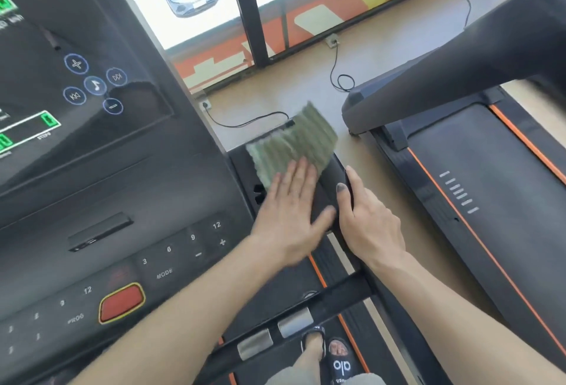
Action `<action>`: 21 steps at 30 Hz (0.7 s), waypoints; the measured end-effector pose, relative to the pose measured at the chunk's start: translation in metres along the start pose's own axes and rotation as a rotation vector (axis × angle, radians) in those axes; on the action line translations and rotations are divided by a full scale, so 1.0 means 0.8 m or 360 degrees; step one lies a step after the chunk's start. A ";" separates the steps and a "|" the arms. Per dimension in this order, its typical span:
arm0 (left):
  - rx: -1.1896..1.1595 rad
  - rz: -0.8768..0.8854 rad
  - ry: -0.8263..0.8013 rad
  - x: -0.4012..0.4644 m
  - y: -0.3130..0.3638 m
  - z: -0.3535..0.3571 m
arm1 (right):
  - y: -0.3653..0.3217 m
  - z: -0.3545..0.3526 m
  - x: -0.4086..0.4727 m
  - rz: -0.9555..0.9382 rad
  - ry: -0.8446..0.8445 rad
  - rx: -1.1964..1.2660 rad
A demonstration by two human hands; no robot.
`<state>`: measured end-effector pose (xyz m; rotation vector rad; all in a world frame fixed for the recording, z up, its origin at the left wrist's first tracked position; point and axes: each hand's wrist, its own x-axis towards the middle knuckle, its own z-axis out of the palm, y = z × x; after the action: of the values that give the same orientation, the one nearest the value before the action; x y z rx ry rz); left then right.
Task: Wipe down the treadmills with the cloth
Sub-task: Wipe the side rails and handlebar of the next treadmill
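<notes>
Left hand (289,216) flat, pressing green cloth (294,146) on treadmill (329,191) arm, right hand (367,216) gripping its edge, console (92,201) alongside, second treadmill (474,170) right

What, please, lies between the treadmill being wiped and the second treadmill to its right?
In the head view, only a strip of bare tan floor separates the near treadmill, under the green cloth, from the second treadmill.

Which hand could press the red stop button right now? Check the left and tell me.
Probably yes: the left hand lies flat on the green cloth, gripping nothing, and the console between it and the red button is bare.
</notes>
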<state>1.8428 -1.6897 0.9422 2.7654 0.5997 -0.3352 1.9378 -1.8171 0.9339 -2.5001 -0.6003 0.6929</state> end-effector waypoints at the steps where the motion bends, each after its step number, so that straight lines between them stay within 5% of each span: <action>1: 0.0022 0.0061 -0.0024 -0.021 0.010 0.008 | 0.000 0.000 0.000 0.0004 0.0006 0.0000; 6: 0.0154 0.0069 0.0087 0.000 -0.019 0.011 | -0.001 0.001 0.002 0.0006 0.0027 0.0012; 13: 0.0031 -0.0410 0.0005 0.076 -0.062 -0.030 | -0.005 0.002 0.000 0.0019 0.0026 0.0031; 21: 0.0329 -0.0275 0.0077 -0.053 0.003 0.016 | 0.000 0.002 0.002 -0.0013 0.0010 0.0047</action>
<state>1.8042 -1.7116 0.9433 2.9313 0.8650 -0.3891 1.9379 -1.8162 0.9321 -2.4703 -0.5935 0.6853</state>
